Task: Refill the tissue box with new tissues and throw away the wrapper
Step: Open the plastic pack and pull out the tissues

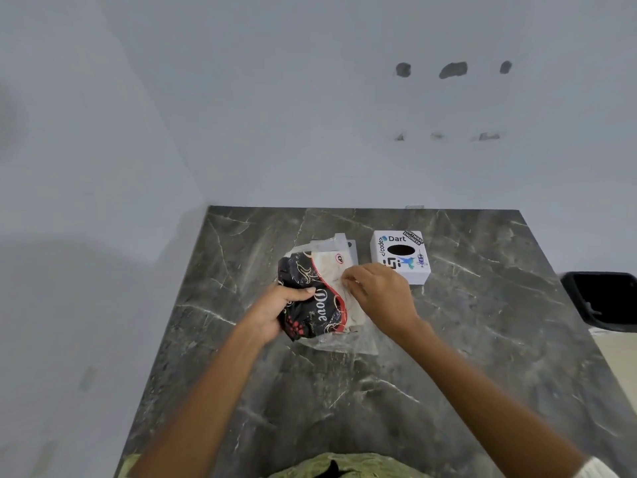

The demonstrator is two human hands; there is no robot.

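Note:
A soft tissue pack in a black, red and cream plastic wrapper lies on the dark marble table. My left hand grips the pack's black left side. My right hand pinches the wrapper on its cream right side. To the right of the pack and behind my right hand stands a white tissue box with stickers and a dark oval opening on top; no tissue shows in the opening.
A black bin stands off the table's right edge. White walls close in behind and on the left. Bare marble stretches in front of the pack and to the right of the box.

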